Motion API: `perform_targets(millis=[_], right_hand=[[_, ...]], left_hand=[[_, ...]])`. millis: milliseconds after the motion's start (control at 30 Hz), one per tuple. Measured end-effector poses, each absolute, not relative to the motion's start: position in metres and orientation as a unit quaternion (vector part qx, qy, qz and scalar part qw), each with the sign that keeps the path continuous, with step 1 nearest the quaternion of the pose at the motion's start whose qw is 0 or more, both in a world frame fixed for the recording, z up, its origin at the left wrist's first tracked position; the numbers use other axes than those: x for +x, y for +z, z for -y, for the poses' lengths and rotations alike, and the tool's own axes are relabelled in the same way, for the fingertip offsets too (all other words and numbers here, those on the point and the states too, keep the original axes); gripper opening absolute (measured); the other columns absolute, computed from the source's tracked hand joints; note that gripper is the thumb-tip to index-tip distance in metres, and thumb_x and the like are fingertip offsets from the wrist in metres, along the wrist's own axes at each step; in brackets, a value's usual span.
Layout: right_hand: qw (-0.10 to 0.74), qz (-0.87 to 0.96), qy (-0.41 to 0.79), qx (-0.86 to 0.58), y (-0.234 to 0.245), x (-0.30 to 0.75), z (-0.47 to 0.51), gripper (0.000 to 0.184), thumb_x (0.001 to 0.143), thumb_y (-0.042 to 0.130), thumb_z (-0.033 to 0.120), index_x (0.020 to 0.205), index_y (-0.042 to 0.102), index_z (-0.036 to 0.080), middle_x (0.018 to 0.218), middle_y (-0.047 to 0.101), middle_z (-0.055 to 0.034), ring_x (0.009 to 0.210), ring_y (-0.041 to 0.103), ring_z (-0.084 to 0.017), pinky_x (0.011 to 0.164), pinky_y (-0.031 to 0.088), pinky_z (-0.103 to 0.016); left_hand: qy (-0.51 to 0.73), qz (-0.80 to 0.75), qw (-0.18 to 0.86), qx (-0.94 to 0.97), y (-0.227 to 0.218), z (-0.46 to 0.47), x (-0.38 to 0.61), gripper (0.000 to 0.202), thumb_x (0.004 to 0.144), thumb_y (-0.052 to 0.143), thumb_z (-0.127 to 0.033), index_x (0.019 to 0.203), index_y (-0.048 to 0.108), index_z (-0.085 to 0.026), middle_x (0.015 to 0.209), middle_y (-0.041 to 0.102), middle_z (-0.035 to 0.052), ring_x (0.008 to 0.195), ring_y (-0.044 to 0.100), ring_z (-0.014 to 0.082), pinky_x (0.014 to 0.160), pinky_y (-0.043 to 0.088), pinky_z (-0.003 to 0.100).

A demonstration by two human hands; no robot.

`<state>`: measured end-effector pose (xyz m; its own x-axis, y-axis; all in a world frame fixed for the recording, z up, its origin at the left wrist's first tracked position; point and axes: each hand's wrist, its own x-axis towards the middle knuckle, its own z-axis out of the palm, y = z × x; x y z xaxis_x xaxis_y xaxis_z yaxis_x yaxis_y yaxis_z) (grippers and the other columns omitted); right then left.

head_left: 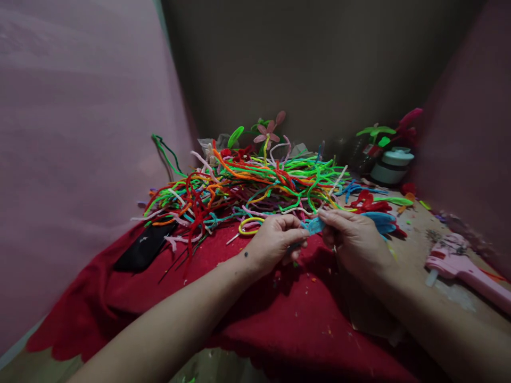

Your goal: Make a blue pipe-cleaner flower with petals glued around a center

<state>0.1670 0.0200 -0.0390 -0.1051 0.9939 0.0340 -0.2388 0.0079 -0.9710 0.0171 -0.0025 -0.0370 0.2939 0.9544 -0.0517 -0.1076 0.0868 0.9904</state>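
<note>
Both hands meet over the red cloth (pixel 279 303), pinching a light-blue fuzzy pipe cleaner piece (pixel 315 225) between them. My left hand (pixel 275 239) has its thumb and forefinger closed on the left end. On the other end, the thumb and fingers of my right hand (pixel 355 239) are pressed together. The piece's exact shape is partly covered by the fingers. Just past my right hand lie blue looped petals (pixel 381 222) and red fuzzy petals (pixel 367 203). A yellow loop (pixel 250 226) lies behind my left hand.
A large tangled pile of colourful pipe cleaners (pixel 275 181) spreads behind the hands. A black flat case (pixel 143 247) lies left. At right are a pink glue gun (pixel 459 263) and a white-lidded jar (pixel 393 165). A pink flower (pixel 268 133) stands behind the pile.
</note>
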Motion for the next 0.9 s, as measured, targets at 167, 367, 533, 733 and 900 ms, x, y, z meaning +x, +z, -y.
perform_targets(millis=[167, 367, 533, 733, 900], right_hand=[[0.521, 0.471, 0.585, -0.407, -0.039, 0.167, -0.02, 0.02, 0.066, 0.069, 0.033, 0.072, 0.067, 0.015, 0.047, 0.049, 0.0036, 0.038, 0.037, -0.006, 0.037, 0.024, -0.021], [0.529, 0.464, 0.583, -0.406, -0.042, 0.168, -0.023, 0.018, 0.062, 0.072, 0.03, 0.061, 0.063, 0.015, 0.048, 0.049, 0.0034, 0.04, 0.039, -0.006, 0.037, 0.027, -0.02], [0.492, 0.472, 0.627, -0.376, -0.042, 0.164, -0.019, 0.021, 0.067, 0.07, 0.036, 0.069, 0.063, 0.016, 0.053, 0.052, 0.0035, 0.041, 0.041, -0.006, 0.038, 0.03, -0.02], [0.482, 0.539, 0.576, -0.381, -0.048, 0.161, -0.013, 0.019, 0.072, 0.068, 0.029, 0.061, 0.06, 0.015, 0.051, 0.053, 0.0033, 0.047, 0.046, -0.007, 0.049, 0.036, -0.021], [0.482, 0.515, 0.598, -0.38, -0.049, 0.161, -0.015, 0.017, 0.072, 0.068, 0.029, 0.064, 0.061, 0.015, 0.055, 0.056, 0.0025, 0.047, 0.047, -0.007, 0.049, 0.037, -0.021]], left_hand=[[0.441, -0.443, 0.582, 0.52, -0.033, 0.002, 0.017, 0.014, 0.073, 0.059, -0.026, 0.068, 0.051, -0.016, 0.047, 0.048, -0.0077, 0.032, 0.037, 0.0022, 0.032, 0.025, 0.015], [0.451, -0.443, 0.581, 0.513, -0.035, 0.0, 0.015, 0.014, 0.072, 0.06, -0.025, 0.066, 0.051, -0.016, 0.043, 0.047, -0.0072, 0.032, 0.037, 0.0033, 0.032, 0.024, 0.015], [0.462, -0.406, 0.615, 0.494, -0.041, -0.002, 0.013, 0.013, 0.073, 0.059, -0.025, 0.069, 0.052, -0.016, 0.045, 0.048, -0.0069, 0.031, 0.036, 0.003, 0.03, 0.025, 0.015], [0.45, -0.413, 0.615, 0.499, -0.038, 0.0, 0.013, 0.01, 0.075, 0.058, -0.022, 0.071, 0.052, -0.015, 0.048, 0.051, -0.0064, 0.032, 0.039, 0.0024, 0.03, 0.03, 0.013], [0.472, -0.404, 0.593, 0.511, -0.037, 0.001, 0.015, 0.02, 0.071, 0.064, -0.024, 0.083, 0.051, -0.017, 0.056, 0.053, -0.0074, 0.035, 0.045, 0.0038, 0.03, 0.033, 0.014]])
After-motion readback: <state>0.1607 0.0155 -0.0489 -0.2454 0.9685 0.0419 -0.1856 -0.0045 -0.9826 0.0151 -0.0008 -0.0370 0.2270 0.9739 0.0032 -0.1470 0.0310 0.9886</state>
